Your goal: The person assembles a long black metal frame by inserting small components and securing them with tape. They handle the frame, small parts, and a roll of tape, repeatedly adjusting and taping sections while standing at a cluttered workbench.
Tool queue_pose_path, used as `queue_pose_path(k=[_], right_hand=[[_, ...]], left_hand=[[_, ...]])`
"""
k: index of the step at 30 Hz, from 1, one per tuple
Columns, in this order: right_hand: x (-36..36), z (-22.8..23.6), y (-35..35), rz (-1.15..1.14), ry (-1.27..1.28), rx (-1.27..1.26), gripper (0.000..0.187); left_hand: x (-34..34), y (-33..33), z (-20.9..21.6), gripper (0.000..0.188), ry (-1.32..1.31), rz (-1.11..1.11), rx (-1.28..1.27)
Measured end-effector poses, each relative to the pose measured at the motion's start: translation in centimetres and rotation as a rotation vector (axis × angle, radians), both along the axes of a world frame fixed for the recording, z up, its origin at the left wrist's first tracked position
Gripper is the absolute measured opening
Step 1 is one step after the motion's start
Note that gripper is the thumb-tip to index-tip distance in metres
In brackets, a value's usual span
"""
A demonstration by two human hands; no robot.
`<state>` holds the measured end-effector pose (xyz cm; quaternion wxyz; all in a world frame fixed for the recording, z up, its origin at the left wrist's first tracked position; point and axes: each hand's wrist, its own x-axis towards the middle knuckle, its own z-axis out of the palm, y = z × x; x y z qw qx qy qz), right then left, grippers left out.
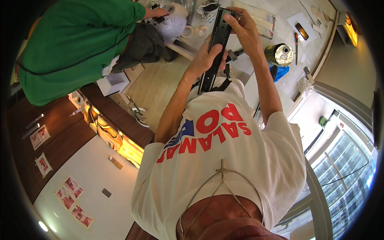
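A long black metal drawer slide [219, 34] is held up in front of my chest, tilted, with its lower end against my shirt. My left hand [205, 62] wraps round its middle, the thumb lying on the front face. Near its top end my right hand [245, 29] grips it, thumb on the face and fingers behind. The slide's back side is hidden. Just behind it, a dark tool or bracket [236, 55] shows in part by the work surface; I cannot make out its kind.
A co-worker in a green shirt [80, 44] bends at the left, one hand by a white plastic bag [173, 21]. On the worktop [286, 10] are tape rolls [188, 32], a metal can [281, 55], blue plastic [282, 73], a phone [302, 31] and a red-and-black tool [296, 49].
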<state>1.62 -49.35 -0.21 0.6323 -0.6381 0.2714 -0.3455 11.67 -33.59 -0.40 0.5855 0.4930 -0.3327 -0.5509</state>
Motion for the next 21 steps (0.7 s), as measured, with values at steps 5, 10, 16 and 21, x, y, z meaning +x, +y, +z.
queue_pose_path(k=[5, 10, 16, 21], right_hand=[[0.7, -1.2, 0.0, -0.077, 0.043, -0.027, 0.037], [1.3, -1.3, -0.1, -0.096, -0.003, -0.002, 0.036], [1.4, -1.6, -0.4, -0.074, 0.043, -0.027, 0.036], [0.8, -1.7, 0.7, 0.116, 0.002, 0.052, 0.043]], left_hand=[[0.2, -0.3, -0.2, 0.047, 0.039, -0.013, 0.055], [0.6, -0.6, -0.4, 0.043, 0.001, -0.030, 0.072], [1.0, -0.9, -0.7, 0.046, 0.005, -0.027, 0.096], [1.5, -0.6, -1.3, 0.045, 0.076, 0.031, 0.091]])
